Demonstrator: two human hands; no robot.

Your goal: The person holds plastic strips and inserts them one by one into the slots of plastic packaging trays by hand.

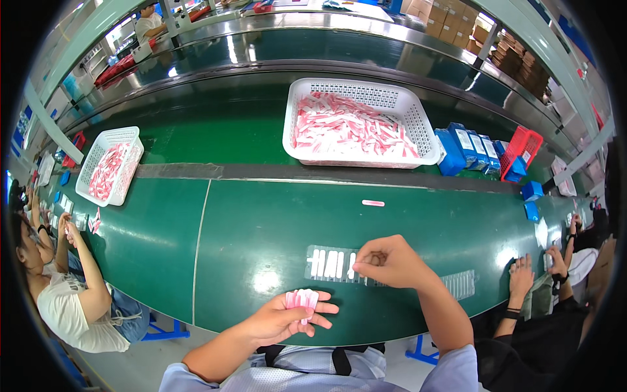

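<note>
My left hand (284, 318) is held palm up near the front edge of the green table, its thumb pressing a fanned bunch of pink-and-white strips (302, 300) against the fingers. My right hand (392, 262) is over a clear plastic tray (309, 268), its thumb and fingers pinched at a white strip (352, 266) in a slot. Several white strips (332, 264) stand side by side in the slots to the left of it. The tray's right part is hidden under my right hand. Another clear slotted tray (460, 285) lies to the right of my wrist.
A large white basket (428, 147) heaped with pink-and-white strips stands beyond my hands. A smaller basket (134, 160) is at the left. Blue boxes (471, 149) and a red basket (534, 144) stand at the right. One pink strip (373, 203) lies alone. Co-workers sit on both sides.
</note>
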